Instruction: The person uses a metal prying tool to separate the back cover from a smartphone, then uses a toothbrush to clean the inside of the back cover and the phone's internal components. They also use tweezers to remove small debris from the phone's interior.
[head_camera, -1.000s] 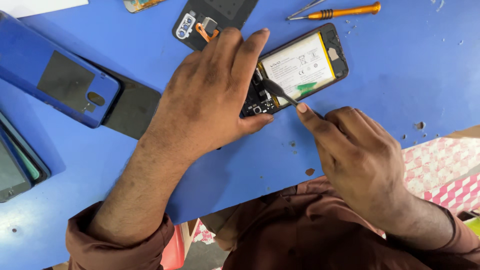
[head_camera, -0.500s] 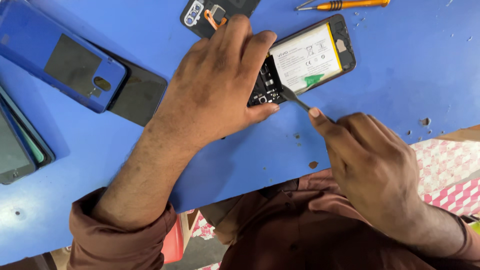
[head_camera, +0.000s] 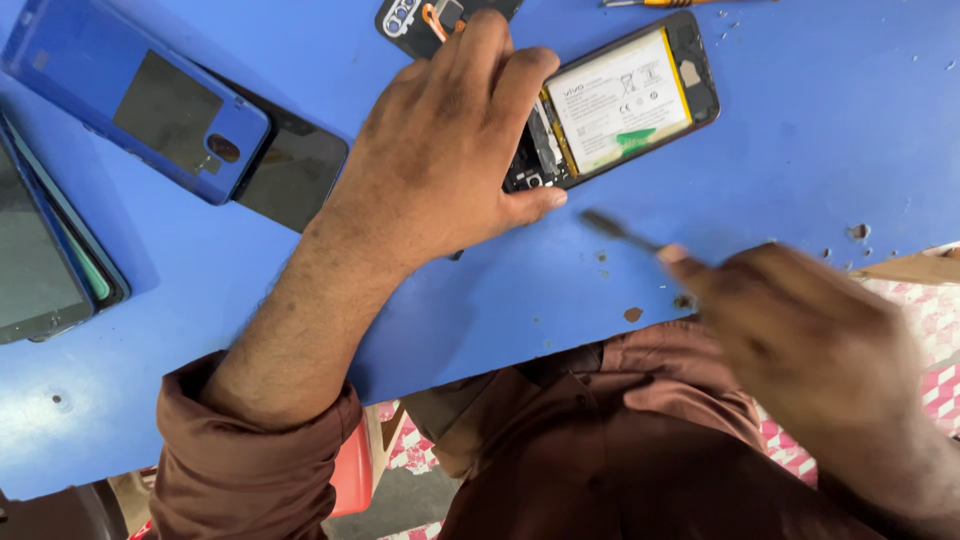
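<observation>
Right hand (head_camera: 810, 350) pulled back from phone (head_camera: 610, 105), blurred, pinching thin tool (head_camera: 618, 231) clear of it. Left hand (head_camera: 450, 150) spread flat, pressing opened phone down on table (head_camera: 800, 140). Blue cover (head_camera: 130, 95) left of it.

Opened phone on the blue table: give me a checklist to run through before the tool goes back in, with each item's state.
1. Opened phone held down by left hand: ok.
2. Battery exposed, seated in frame: ok.
3. Tool gripped in right hand: ok, though blurred.
4. Tool tip clear of the phone: ok, it is over bare table.
5. Tip condition: cannot tell, blurred.
6. Circuit area near left fingers unobstructed: not ok, partly covered.
</observation>
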